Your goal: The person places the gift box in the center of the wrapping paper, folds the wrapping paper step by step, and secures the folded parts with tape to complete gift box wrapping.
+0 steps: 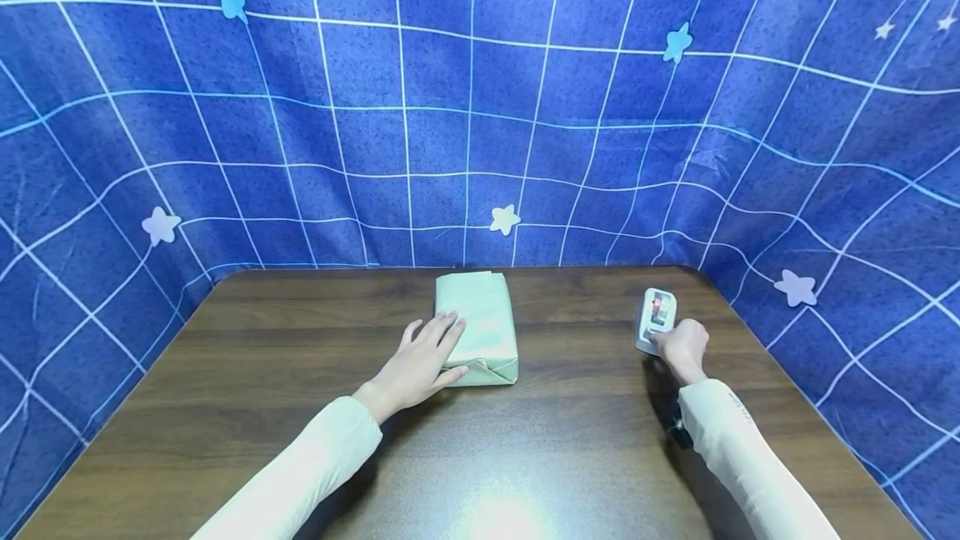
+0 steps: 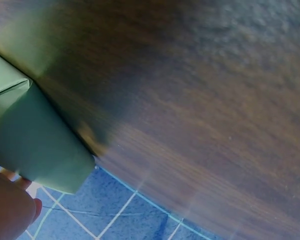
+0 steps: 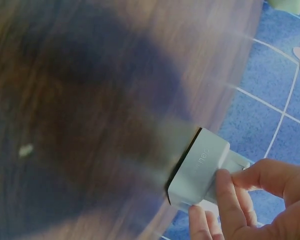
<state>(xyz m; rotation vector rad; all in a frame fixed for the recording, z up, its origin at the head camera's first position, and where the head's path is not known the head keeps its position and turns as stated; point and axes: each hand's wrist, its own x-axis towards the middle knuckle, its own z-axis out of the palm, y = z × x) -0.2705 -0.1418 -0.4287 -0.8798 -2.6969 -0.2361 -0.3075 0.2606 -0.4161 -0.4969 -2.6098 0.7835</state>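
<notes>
A box wrapped in pale green paper [image 1: 487,315], its near end folded, lies flat at the middle of the table. My left hand [image 1: 420,361] rests on its left side with the fingers spread. In the left wrist view, part of that hand [image 2: 10,205] shows beside the green wrapping [image 2: 40,135]. To the right, a small white rounded device [image 1: 657,311] with a coloured picture on top stands on the table. My right hand [image 1: 682,348] grips its near right corner. The right wrist view shows lettering on the device's pale side [image 3: 200,162], a dark base edge, and fingers and thumb around it.
The brown wood-grain table [image 1: 300,357] reaches back to a blue curtain [image 1: 450,140] with white grid lines and stars. More curtain hangs along both sides. A bright glare lies on the table's near middle.
</notes>
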